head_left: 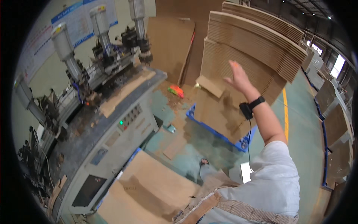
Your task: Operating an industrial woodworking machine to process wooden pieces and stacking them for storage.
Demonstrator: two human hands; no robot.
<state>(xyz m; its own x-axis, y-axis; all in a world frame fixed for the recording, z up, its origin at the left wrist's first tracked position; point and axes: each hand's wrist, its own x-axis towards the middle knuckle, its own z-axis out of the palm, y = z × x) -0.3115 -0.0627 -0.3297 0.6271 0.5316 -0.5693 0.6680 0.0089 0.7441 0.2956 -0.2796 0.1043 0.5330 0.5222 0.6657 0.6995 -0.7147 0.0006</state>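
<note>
My right hand (pixel 238 77) reaches forward in the upper right, empty, its fingers stretched out. It is nearest to a tall stack of brown boards (pixel 257 37); whether it touches them I cannot tell. Below it lies a lower level of brown board (pixel 212 112) on a blue pallet (pixel 216 130). A small loose board (pixel 210 86) rests near the hand, tilted. Around my right wrist sits a black strap (pixel 256 102) with a small black device and a hanging cable. My left hand is out of the picture.
On the left stands a drilling machine (pixel 123 108) with several upright grey motors and a lit green button. A large flat board (pixel 149 190) lies beside its base. Sawdust and a red-and-green item (pixel 176 91) are on the floor. More board stacks (pixel 337 127) line the right.
</note>
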